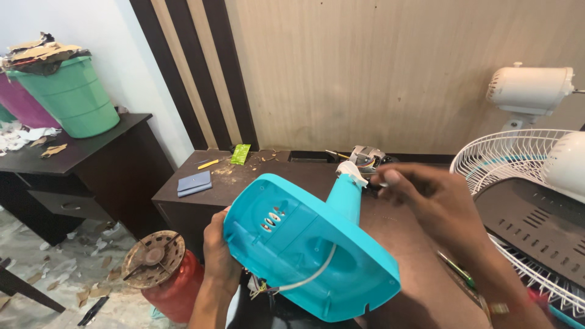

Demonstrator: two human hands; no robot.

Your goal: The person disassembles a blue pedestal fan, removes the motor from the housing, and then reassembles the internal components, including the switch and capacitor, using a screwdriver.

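Now we grip the turquoise fan base by its rim in our closed left hand, while our right hand pinches the white fitting at the neck's top, above the dark surface, steadiness needed.

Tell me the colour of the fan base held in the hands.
Turquoise; the fan base shows in the head view.

Bright, even indoor light; edges bowed, right hand perhaps motion-blurred.
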